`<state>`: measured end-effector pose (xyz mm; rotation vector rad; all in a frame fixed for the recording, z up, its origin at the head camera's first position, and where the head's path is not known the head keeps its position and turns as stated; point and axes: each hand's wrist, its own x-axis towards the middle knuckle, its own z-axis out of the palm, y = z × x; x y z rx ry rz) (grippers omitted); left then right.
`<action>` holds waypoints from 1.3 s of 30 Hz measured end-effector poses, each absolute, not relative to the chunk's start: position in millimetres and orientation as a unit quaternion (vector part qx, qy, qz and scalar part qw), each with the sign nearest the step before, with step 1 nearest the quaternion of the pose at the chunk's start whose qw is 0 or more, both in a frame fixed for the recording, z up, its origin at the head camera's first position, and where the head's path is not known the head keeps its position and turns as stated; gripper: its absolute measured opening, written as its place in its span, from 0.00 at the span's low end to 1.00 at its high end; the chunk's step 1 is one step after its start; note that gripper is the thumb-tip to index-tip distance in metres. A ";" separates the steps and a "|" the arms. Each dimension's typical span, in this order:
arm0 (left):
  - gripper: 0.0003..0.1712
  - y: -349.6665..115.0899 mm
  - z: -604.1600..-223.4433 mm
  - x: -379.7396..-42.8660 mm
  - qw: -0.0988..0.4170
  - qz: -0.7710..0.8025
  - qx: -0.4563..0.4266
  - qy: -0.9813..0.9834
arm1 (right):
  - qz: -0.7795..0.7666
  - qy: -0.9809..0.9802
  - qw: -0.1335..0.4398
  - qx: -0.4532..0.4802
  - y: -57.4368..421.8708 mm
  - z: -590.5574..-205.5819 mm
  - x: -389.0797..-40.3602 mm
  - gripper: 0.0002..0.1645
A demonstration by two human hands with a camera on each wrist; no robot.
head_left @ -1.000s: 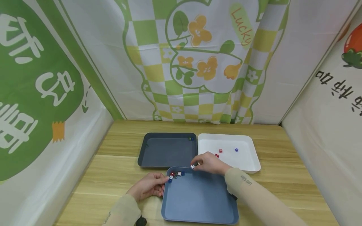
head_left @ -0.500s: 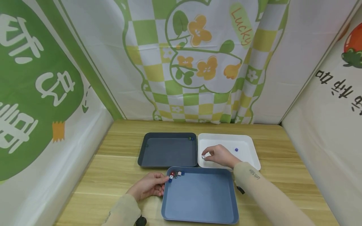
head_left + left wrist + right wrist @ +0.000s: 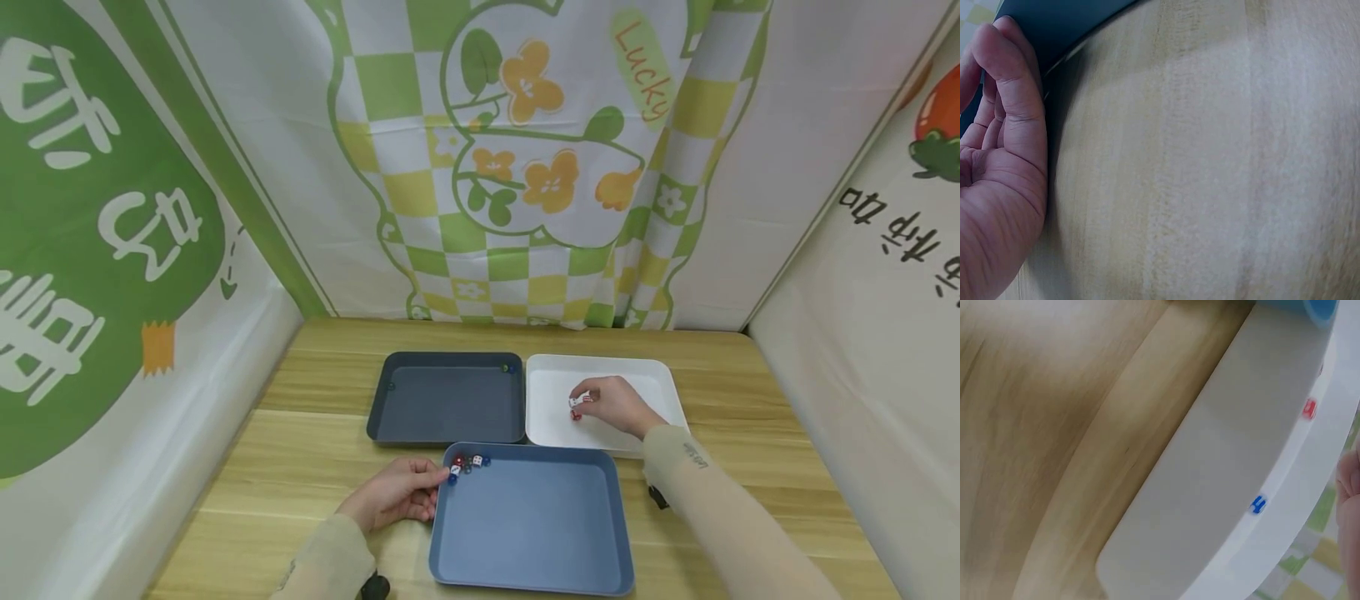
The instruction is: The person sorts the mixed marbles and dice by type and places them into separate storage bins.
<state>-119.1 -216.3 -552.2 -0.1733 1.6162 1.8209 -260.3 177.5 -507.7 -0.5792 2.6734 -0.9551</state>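
Note:
My right hand (image 3: 615,402) pinches a white die (image 3: 575,402) low over the white tray (image 3: 546,375). Right by its fingertips are a red die (image 3: 576,415) and another red one, partly covered. A blue die (image 3: 1258,504) shows in the right wrist view; the hand hides it from the head view. At the near blue tray (image 3: 532,525), my left hand (image 3: 401,492) holds the left edge close to the far corner, its thumb at the rim. Several dice cluster in that corner, among them a red die (image 3: 458,460) and a white die with dark pips (image 3: 477,460).
Left of the white tray stands a dark grey tray (image 3: 442,408), with a small green die (image 3: 392,386) at its left side and dark dice (image 3: 507,368) in its far right corner. All three trays sit close together on the wooden table (image 3: 300,450). Printed curtains (image 3: 525,275) hang behind.
My right hand has carried the white die from the blue tray's far edge rightward and away from me, over the white tray beside the red dice. The left hand stays at the blue tray.

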 end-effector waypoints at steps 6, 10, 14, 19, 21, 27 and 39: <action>0.14 -217.0 -552.6 -119.0 0.346 0.703 -0.067 0.618 | -0.312 0.928 0.112 -0.172 194.1 -515.9 -265.4 0.09; 0.14 -217.4 -553.6 -119.6 0.348 0.704 -0.071 0.615 | -0.304 0.932 0.112 -0.161 201.9 -519.9 -266.5 0.10; 0.14 -217.4 -554.5 -119.7 0.345 0.705 -0.070 0.616 | -0.299 0.936 0.119 -0.142 207.5 -522.4 -266.5 0.10; 0.14 -217.2 -555.3 -120.0 0.344 0.703 -0.070 0.618 | -0.303 0.937 0.127 -0.122 213.1 -523.5 -266.6 0.09; 0.15 -217.1 -555.5 -120.1 0.343 0.703 -0.069 0.619 | -0.300 0.938 0.126 -0.120 215.0 -524.7 -267.1 0.09; 0.15 -216.7 -555.1 -119.9 0.341 0.704 -0.068 0.619 | -0.296 0.939 0.129 -0.119 219.6 -529.4 -267.5 0.10; 0.14 -216.6 -553.4 -119.1 0.343 0.702 -0.069 0.620 | -0.294 0.939 0.144 -0.107 221.3 -534.1 -264.3 0.11</action>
